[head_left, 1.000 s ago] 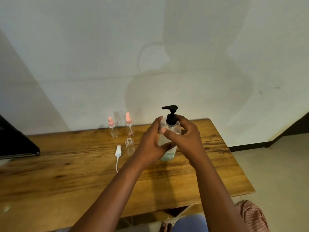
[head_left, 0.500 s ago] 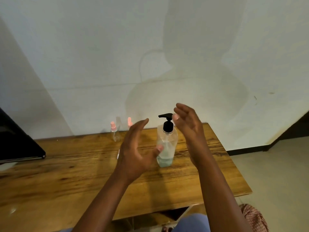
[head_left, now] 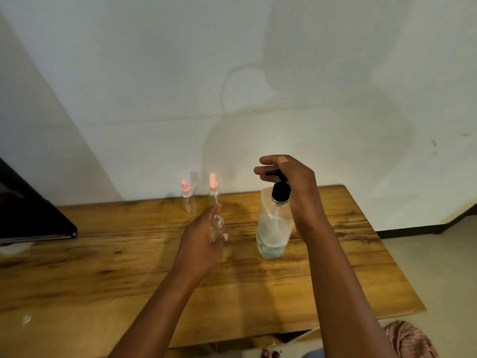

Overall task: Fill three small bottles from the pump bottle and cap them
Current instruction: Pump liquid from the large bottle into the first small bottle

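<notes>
A clear pump bottle [head_left: 272,228] with a black pump head and a little pale liquid at its bottom stands on the wooden table [head_left: 103,267]. My right hand [head_left: 291,184] rests over the pump head, fingers extended above the nozzle. My left hand [head_left: 204,241] grips a small clear uncapped bottle [head_left: 217,227] to the left of the pump bottle. Two more small clear bottles with pink caps stand at the table's back edge, one on the left [head_left: 186,196] and one on the right [head_left: 214,189].
A dark flat object [head_left: 31,215] lies at the table's left end. The wall rises right behind the table. A checked cloth [head_left: 410,339] lies on the floor at the lower right.
Both hands let go of the pump bottle. The left hand went left and took up the small uncapped bottle. The right hand rose onto the pump head.
</notes>
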